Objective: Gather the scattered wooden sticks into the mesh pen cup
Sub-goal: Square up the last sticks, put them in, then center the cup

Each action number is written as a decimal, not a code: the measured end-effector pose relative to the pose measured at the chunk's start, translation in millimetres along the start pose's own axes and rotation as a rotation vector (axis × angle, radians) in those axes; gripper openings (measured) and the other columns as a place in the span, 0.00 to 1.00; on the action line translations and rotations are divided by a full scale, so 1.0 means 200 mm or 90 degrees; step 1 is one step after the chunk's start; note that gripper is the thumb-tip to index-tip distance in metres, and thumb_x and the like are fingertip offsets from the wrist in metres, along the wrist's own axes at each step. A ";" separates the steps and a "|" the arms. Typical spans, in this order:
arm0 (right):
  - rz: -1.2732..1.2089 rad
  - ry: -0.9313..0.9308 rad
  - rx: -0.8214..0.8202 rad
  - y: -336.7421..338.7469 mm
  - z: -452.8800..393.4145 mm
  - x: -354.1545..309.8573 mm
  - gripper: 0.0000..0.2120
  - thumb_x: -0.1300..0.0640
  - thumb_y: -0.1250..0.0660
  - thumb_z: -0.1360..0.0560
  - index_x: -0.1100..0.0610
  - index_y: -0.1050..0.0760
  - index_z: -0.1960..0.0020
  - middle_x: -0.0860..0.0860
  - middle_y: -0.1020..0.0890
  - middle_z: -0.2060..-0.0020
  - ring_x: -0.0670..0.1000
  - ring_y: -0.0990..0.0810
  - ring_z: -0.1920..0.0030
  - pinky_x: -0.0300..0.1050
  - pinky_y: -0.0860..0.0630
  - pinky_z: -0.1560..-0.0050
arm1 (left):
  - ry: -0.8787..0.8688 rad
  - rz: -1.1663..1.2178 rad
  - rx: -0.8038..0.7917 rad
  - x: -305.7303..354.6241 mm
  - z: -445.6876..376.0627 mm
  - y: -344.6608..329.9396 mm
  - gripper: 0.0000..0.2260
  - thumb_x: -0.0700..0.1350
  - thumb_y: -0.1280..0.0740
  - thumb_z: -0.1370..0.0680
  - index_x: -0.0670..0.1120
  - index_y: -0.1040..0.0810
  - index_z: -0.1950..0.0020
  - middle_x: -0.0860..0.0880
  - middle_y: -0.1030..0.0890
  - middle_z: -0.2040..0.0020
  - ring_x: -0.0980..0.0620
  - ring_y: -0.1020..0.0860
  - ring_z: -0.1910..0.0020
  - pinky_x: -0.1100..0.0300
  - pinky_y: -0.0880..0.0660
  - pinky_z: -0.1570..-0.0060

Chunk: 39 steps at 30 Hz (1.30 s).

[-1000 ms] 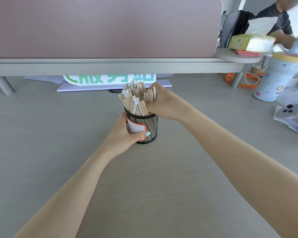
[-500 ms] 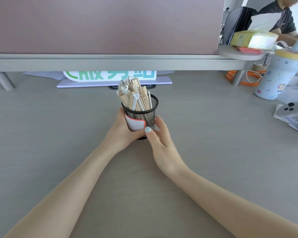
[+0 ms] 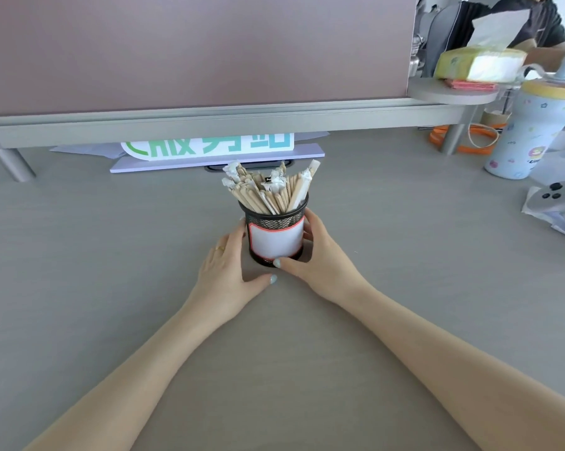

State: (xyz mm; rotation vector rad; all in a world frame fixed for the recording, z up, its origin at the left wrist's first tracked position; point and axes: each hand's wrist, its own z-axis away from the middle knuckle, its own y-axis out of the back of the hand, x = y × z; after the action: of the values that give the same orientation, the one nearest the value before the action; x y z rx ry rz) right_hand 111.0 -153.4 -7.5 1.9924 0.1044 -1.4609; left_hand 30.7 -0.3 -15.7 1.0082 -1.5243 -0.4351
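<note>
Standing upright at the centre of the frame on the grey desk [image 3: 112, 288], the mesh pen cup [image 3: 276, 237] holds the wooden sticks [image 3: 268, 190], fanned above its rim. The left hand [image 3: 229, 275] and right hand [image 3: 320, 262] cup its sides, fingers loosely curved, thumbs near the base.
</note>
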 end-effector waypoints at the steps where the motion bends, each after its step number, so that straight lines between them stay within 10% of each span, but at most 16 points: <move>1: 0.057 -0.003 0.000 0.01 0.00 0.01 0.43 0.53 0.26 0.33 0.49 0.48 0.27 0.42 0.27 0.34 0.48 0.28 0.34 0.47 0.30 0.38 | 0.016 -0.011 -0.001 -0.01 -0.03 0.01 0.38 0.50 0.28 0.31 0.51 0.44 0.26 0.48 0.33 0.29 0.45 0.37 0.30 0.53 0.38 0.35; 12: 0.205 0.030 0.025 0.13 -0.10 0.13 0.29 0.49 0.28 0.32 0.53 0.34 0.35 0.48 0.23 0.38 0.52 0.26 0.38 0.51 0.29 0.40 | -0.024 -0.038 -0.065 -0.02 -0.23 -0.01 0.34 0.65 0.37 0.37 0.51 0.30 0.35 0.50 0.23 0.36 0.45 0.28 0.37 0.52 0.31 0.41; 39: 0.261 -0.059 0.084 0.42 -0.70 0.37 0.23 0.48 0.32 0.30 0.52 0.31 0.37 0.48 0.22 0.41 0.53 0.27 0.38 0.52 0.31 0.38 | -0.038 -0.040 -0.055 0.04 -1.01 -0.30 0.27 0.58 0.31 0.30 0.54 0.32 0.33 0.54 0.25 0.34 0.49 0.28 0.34 0.55 0.35 0.40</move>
State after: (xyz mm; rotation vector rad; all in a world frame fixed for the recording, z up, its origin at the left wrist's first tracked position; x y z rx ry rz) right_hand 289.9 -166.0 -10.7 1.9013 -0.4259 -1.3120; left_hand 241.0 13.4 -9.6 0.9854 -1.5169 -0.5758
